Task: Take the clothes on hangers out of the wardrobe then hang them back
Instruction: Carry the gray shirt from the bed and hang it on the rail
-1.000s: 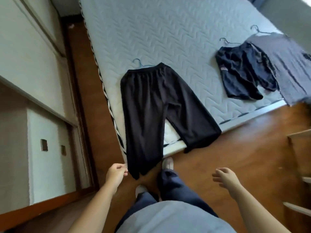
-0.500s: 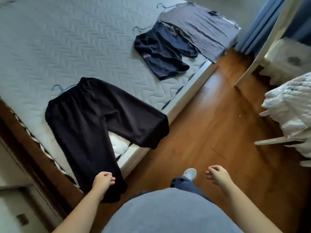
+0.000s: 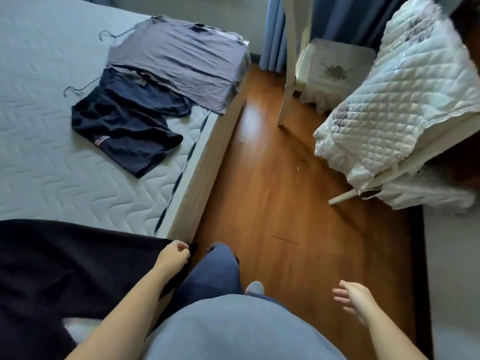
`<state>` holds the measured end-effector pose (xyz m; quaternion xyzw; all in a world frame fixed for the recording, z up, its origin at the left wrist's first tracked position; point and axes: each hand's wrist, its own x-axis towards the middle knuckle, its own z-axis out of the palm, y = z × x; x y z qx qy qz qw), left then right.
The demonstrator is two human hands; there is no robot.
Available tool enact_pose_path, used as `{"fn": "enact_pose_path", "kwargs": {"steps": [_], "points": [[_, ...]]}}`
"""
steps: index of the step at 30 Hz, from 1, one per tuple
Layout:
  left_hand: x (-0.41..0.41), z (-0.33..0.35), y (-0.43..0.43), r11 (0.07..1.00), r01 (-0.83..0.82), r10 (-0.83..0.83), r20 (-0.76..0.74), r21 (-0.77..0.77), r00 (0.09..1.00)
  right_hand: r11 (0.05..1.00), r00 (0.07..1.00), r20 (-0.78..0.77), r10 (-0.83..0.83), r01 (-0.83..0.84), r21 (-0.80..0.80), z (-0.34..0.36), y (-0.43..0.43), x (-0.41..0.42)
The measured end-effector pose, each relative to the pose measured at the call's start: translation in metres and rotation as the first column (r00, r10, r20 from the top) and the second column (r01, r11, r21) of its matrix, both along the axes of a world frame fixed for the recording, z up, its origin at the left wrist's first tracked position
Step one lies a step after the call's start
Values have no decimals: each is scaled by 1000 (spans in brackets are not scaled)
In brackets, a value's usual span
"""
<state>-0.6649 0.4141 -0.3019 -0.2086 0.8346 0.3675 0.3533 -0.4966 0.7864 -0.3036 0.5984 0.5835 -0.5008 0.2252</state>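
A quilted mattress (image 3: 52, 165) lies on a pale bed frame (image 3: 207, 157) beside a wooden floor (image 3: 272, 190). Across the floor, a white quilt (image 3: 389, 100) drapes over a white rack (image 3: 342, 196). Blue curtains (image 3: 337, 16) hang behind a cushion (image 3: 335, 71).

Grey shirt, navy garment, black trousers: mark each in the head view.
grey shirt (image 3: 179, 61), head view, middle of the fabric.
navy garment (image 3: 124, 126), head view, middle of the cloth.
black trousers (image 3: 65, 268), head view, broad fabric at lower left.
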Motion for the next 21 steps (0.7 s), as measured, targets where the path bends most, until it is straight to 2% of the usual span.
{"fn": "enact_pose_path", "kwargs": {"steps": [2, 5, 9, 11, 14, 18, 21], "points": [[-26, -10, 3, 998, -57, 57, 47, -10, 997, 1000, 1000, 30, 1, -1, -15, -4, 4, -32], [-71, -25, 3, 974, -225, 225, 147, -17, 963, 998, 998, 42, 55, -53, -27, -14, 8, -97], [-152, -38, 5, 907, -420, 418, 207, -32, 885, 969, 969, 41, 244, -245, 20, -13, 20, -213], [-194, -36, 9, 917, -397, 397, 207, -40, 894, 940, 941, 26, 336, -337, 46, -4, 27, -280], [-265, -31, 24, 955, -295, 294, 162, -16, 942, 912, 909, -88, 408, -400, 94, 7, 35, -379], [-357, -22, 57, 981, -188, 192, 81, -56, 978, 897, 865, -239, 441, -421, 133, 18, 44, -482], [-412, -19, 92, 981, -190, 191, 85, -20, 978, 918, 885, -248, 395, -387, 82, 9, 69, -529]]}}
